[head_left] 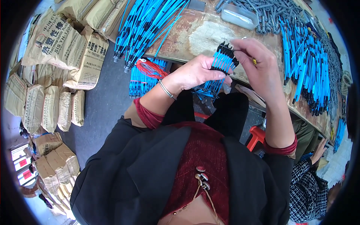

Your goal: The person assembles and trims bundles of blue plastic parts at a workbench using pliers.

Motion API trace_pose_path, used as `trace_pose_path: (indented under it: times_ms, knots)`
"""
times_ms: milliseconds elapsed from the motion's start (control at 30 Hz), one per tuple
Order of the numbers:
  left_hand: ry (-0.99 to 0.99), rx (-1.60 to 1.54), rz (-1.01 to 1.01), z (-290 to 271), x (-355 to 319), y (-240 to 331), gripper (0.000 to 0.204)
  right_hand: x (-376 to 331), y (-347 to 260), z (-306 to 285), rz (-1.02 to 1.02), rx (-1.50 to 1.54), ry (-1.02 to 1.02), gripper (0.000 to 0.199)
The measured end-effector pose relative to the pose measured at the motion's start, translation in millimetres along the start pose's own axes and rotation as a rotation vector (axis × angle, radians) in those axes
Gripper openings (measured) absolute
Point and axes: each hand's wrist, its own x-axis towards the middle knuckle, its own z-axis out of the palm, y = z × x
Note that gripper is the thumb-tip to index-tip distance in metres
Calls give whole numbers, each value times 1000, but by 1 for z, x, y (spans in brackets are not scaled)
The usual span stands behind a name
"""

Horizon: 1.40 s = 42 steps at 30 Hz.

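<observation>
Left hand [197,73] clenched round a bundle of blue, black-tipped rods [222,63], at the wooden worktable's [178,39] near edge. Right hand [258,62] curled at the black tips; can't tell if pinching. Loose blue rods [313,71] piled right.

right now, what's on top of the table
On the table are a left pile of blue rods, a right pile, grey parts and a clear box. Whatever lies beneath the piles is covered, and the held bundle hides some of the near edge.
</observation>
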Motion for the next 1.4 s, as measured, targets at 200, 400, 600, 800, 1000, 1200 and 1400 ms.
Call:
trace_pose_path:
  times_ms: [200, 400, 600, 800, 1000, 1200, 1400]
  knots:
    - [40, -9, 66, -3, -4, -7, 19, 21, -10, 18, 179, 1013, 457, 37]
    - [72, 378, 303, 9, -12, -10, 17, 75, 123, -48, 122, -280, 69, 33]
    - [121, 412, 534, 9, -8, -16, 19, 144, 173, -14, 55, -911, -592, 18]
    - [122, 282, 405, 4, -10, -16, 23, 139, 168, 8, 89, -1052, -321, 14]
    - [101, 296, 231, 12, -11, -9, 22, 135, 195, 1, 163, -893, -295, 15]
    - [148, 343, 364, 14, -12, -14, 20, 136, 172, 9, 221, -1002, -300, 17]
    - [111, 297, 214, 15, -16, -3, 22, 124, 155, 3, 241, -989, -260, 21]
